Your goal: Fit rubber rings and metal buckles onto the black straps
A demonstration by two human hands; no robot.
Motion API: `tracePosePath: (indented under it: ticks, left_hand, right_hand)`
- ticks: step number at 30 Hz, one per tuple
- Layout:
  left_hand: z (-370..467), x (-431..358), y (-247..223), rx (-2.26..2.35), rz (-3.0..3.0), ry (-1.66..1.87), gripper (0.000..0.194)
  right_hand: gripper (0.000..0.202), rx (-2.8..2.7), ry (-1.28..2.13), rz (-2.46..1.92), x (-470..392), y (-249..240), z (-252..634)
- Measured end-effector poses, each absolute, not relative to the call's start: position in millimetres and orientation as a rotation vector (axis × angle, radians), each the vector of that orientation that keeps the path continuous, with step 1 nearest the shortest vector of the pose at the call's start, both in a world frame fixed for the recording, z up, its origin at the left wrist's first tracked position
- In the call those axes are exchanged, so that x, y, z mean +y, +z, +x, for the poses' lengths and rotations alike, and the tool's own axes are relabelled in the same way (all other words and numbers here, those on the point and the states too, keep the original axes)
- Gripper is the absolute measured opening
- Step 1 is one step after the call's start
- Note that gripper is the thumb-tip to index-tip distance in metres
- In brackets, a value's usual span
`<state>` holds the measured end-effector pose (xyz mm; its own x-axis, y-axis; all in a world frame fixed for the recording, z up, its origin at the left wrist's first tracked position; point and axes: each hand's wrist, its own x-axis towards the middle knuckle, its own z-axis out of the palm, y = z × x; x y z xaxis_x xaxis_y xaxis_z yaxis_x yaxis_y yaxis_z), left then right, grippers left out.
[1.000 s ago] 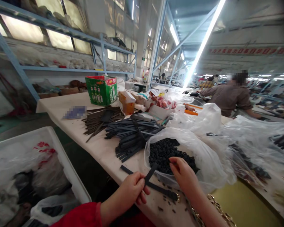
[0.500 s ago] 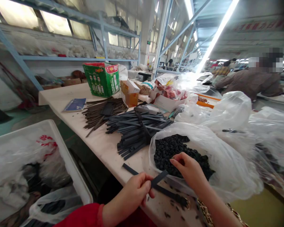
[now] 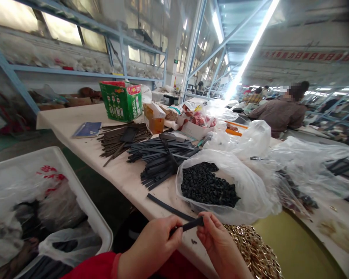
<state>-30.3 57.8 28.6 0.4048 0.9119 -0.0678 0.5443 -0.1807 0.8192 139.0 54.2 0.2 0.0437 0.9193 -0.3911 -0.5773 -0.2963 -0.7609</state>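
Observation:
My left hand (image 3: 164,236) is closed around a flat dark strap (image 3: 192,224), with thumb and fingers pressed on it. My right hand (image 3: 216,236) pinches the far end of that strap; whether a small loop sits there too I cannot tell. A further dark strap length (image 3: 168,206) runs along the table edge behind the hands; its join to the held piece is hidden. Just beyond stands an open clear plastic bag (image 3: 250,193) full of small black loops (image 3: 208,186). Bundled dark straps (image 3: 159,155) lie left of the bag.
A heap of gold chain (image 3: 254,252) lies right of my right hand. At the lower left stands a white bin (image 3: 106,232) with bags inside. Farther back are browner strips (image 3: 119,141), a blue booklet (image 3: 87,130) and a green box (image 3: 120,101). A person (image 3: 279,108) sits beyond.
My right hand has moved from over the bag of loops down to the strap's end and now pinches it. The view has shifted, showing more gold chain; the buckle is no longer visible.

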Motion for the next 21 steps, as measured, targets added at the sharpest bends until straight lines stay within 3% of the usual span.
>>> tracePosePath:
  ticks: [5,9,13,16,21]
  left_hand:
    - [-32,47,27,1.157,2.059,0.417,0.029]
    - [-29,36,24,1.145,1.828,0.397,0.024]
    - [-21,32,14,1.049,1.603,0.463,0.04]
    - [-13,36,5,0.986,1.526,0.498,0.04]
    - [-9,51,-11,1.037,1.59,0.44,0.034]
  right_hand:
    - [0.034,-0.866,1.41,-1.208,33,-20,132]
    - [0.042,-0.75,1.49,-1.179,23,-31,126]
    - [0.042,-0.609,1.536,-1.091,17,-39,118]
    - [0.038,-0.728,1.508,-1.123,10,-40,118]
    - [0.024,-1.497,0.893,-1.606,16,-28,187]
